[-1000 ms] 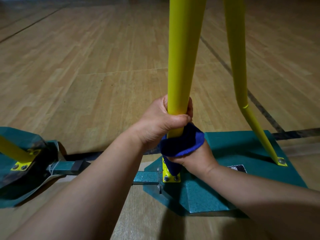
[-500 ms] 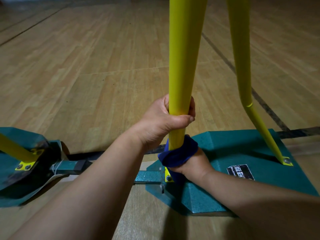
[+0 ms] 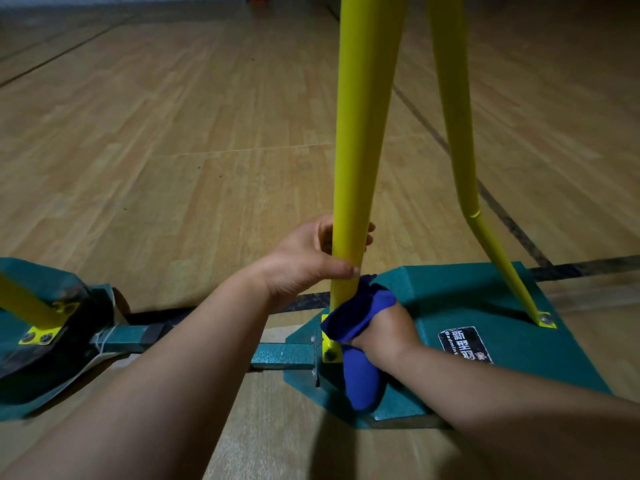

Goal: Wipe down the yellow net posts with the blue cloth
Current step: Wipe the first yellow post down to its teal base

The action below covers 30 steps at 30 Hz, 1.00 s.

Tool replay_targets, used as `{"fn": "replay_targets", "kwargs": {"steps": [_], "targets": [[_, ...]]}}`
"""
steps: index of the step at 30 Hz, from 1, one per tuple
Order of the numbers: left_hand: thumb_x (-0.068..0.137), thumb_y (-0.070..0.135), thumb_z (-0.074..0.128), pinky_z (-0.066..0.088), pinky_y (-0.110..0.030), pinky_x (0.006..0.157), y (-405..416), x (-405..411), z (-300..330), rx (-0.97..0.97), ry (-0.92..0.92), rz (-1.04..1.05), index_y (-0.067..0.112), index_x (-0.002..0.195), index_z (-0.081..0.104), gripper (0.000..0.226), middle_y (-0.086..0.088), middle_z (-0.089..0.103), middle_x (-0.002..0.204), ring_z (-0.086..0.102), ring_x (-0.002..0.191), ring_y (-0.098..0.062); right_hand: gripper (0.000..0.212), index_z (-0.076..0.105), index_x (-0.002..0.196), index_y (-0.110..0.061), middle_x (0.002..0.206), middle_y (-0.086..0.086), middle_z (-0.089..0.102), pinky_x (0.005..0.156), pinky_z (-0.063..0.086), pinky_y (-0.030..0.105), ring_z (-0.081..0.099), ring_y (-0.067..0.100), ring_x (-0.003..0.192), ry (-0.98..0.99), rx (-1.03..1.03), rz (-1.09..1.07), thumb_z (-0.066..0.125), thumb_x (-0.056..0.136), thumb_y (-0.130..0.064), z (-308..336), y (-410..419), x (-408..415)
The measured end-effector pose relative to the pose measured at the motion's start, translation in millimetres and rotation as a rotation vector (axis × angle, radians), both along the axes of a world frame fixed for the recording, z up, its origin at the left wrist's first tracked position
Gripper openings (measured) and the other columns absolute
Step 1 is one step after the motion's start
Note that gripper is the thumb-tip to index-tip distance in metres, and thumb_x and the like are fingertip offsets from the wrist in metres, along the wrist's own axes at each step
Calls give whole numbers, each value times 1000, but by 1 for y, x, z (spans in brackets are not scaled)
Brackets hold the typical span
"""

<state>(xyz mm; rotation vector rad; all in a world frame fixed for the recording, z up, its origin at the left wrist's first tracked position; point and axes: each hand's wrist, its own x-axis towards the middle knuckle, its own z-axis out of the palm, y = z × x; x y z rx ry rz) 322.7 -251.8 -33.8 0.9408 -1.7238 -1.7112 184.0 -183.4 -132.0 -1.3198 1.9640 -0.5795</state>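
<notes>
A wooden gym floor [image 3: 173, 168] with dark court lines fills most of the view. On it, right of centre, lies a heavy green base [image 3: 485, 306] with sloped edges and a black label [image 3: 464, 344] printed in white. A second green base [image 3: 31, 341] sits at the left edge, joined to the first by a green bar [image 3: 280, 355] running along the floor between them.

Two yellow tubes rise from the right-hand base. The nearer, thicker yellow post [image 3: 360, 133] stands almost upright at the base's left end, bolted down through a yellow foot plate [image 3: 327, 351]. The thinner yellow brace [image 3: 453, 116] leans in from the far right corner of the base, with a bend partway down. A short length of another yellow post [image 3: 24, 303] slants out of the left base.

The left hand [image 3: 304, 261] grasps the thick post just above its foot — thumb across the near side, fingers wrapped round behind. Directly below it, the right hand [image 3: 384, 330] clutches the blue cloth [image 3: 356, 317], bunched against the right side of the post's lowest part — a loose end of the cloth hangs down over the base's near slope. The two hands are close together, not quite touching.
</notes>
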Motion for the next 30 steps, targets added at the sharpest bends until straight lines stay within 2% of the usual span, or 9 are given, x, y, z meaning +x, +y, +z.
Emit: {"fn": "replay_targets", "kwargs": {"steps": [3,5,8,12,16,18,24,27,30], "targets": [[80,-26,55,56,-28,90,0,14,-8,31,-55,16,12,120,63,56,-13,68,117,66,109,-21,37,73,110,-12,112,4,73,89,54,28,67,20,105,-66,178,-106,88,77,-22,6,12,11],[79,-29,48,55,-27,86,0,22,-13,57,-95,117,12,117,65,58,-12,68,117,63,109,-23,39,74,108,-13,112,3,73,91,55,29,68,19,104,-82,211,-101,90,76,-24,4,18,22],[82,-29,42,51,-22,76,-1,38,-19,122,-164,280,8,112,66,54,-13,66,111,60,99,-21,44,71,113,-12,116,3,71,96,53,30,66,19,108,-88,228,-57,90,76,-26,11,21,45],[88,-23,44,46,-23,71,-3,61,-20,146,-217,480,4,106,66,40,-12,66,102,58,91,-19,35,70,113,-14,119,4,69,93,52,28,65,21,112,-92,176,-26,83,84,-27,23,9,78],[91,-18,45,45,-23,70,-6,87,-20,149,-243,623,7,101,67,35,-7,68,94,59,82,-15,31,69,111,-14,118,7,70,97,55,39,65,27,110,-146,114,-42,82,84,-25,40,-17,98],[90,-17,46,45,-22,69,-8,101,-23,155,-271,668,9,98,67,35,-7,68,95,59,81,-14,33,69,110,-14,114,7,70,95,55,40,66,28,106,-184,88,-76,83,82,-27,47,-32,102],[93,-8,54,43,-11,47,-17,126,-44,284,-373,656,3,111,69,26,-7,68,97,57,74,-9,33,63,115,-7,113,12,67,95,55,44,65,30,105,-350,38,-130,78,88,-19,41,-62,118],[95,1,57,47,-21,60,-23,123,-60,386,-346,650,10,115,68,24,-6,67,98,58,76,-12,18,61,105,-10,107,14,67,93,55,48,65,32,101,-407,57,-149,72,92,-16,30,-75,126],[96,1,56,45,-30,76,-26,120,-76,416,-361,679,11,124,65,31,-11,68,110,61,96,-21,13,61,99,-12,104,14,68,91,56,48,66,32,98,-416,88,-167,71,92,-15,19,-86,133]]}}
